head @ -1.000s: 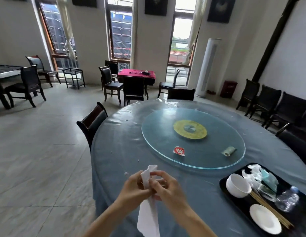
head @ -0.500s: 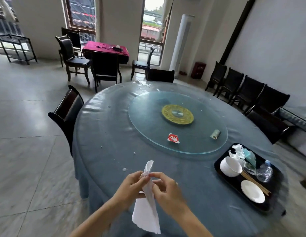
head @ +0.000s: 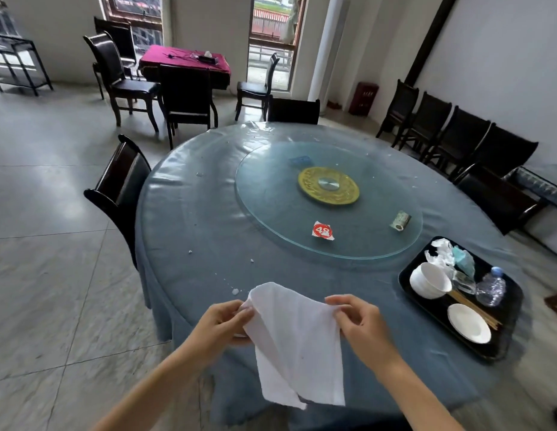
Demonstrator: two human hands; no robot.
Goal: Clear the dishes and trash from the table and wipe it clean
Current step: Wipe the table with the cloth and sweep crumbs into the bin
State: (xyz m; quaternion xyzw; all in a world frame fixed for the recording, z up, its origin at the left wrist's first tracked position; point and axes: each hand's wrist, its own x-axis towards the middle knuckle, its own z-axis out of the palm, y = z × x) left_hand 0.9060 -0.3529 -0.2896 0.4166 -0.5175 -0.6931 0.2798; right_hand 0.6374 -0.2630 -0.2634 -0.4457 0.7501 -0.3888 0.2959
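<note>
A white cloth hangs spread between my hands above the near edge of the round blue-covered table. My left hand pinches its left top corner and my right hand pinches the right one. On the glass turntable lie a red-and-white wrapper and a small rolled paper. White crumbs dot the tablecloth near me. At the right, a black tray holds a white bowl, a white saucer, chopsticks, a plastic bottle and crumpled trash.
A dark chair stands tight against the table's left side and another at the far side. A row of dark chairs lines the right wall. A small red-covered table with chairs stands further back.
My hands have pulled apart and opened the bunched cloth into a wide sheet. The view has tilted down and swung right over the table.
</note>
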